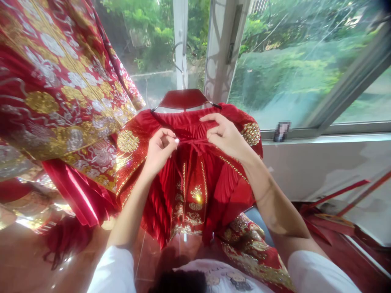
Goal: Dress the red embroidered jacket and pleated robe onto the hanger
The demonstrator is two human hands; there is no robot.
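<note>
Head view. A red pleated skirt (195, 183) with gold embroidery hangs from a red hanger (184, 99), whose wire hook rises in front of the window frame (181, 40). Just below the hanger, a thin red tie (191, 141) runs across the skirt's gathered waistband.

The left hand (160, 148), below and left of the hanger, is curled nearly closed, with thumb and forefinger pinched on the tie's left end. The right hand (224, 136), below and right of the hanger, has bent fingers and grips the tie's right end against the waistband. The skirt thus lies between and beneath both hands, touching each.

Left of the hanger, a red brocade robe (55, 81) with gold and silver motifs overlaps the skirt's edge. Right of the hanger, a small blurred object (281, 131) stands on the sill (336, 138). Far below the hanger, the print on the person's white shirt (226, 276) is too small to read.
</note>
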